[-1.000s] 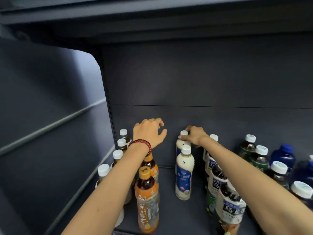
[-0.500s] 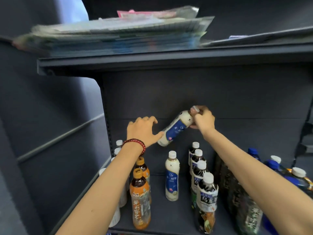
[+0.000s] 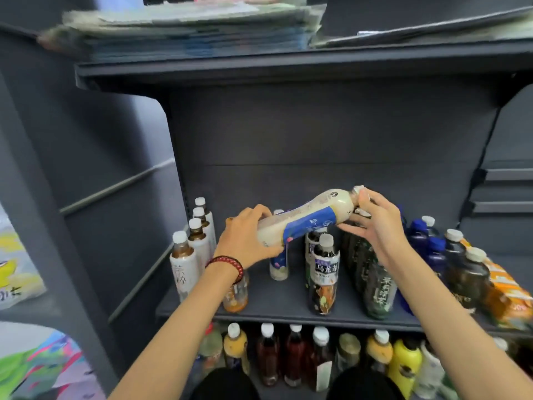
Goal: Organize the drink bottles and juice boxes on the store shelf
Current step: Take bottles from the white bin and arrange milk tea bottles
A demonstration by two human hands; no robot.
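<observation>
Both grips hold bottle (image 3: 305, 220): bottom in left grip (image 3: 248, 236), cap end in right grip (image 3: 376, 223). Lies sideways in air above shelf (image 3: 282, 310). Milky white, blue label, white cap.

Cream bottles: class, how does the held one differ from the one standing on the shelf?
The held bottle lies nearly level; the standing bottle is upright on the shelf. The held bottle is gripped by the left hand at its base and right hand at its cap; the standing bottle is partly hidden. Both: cream drink, blue label.
</observation>
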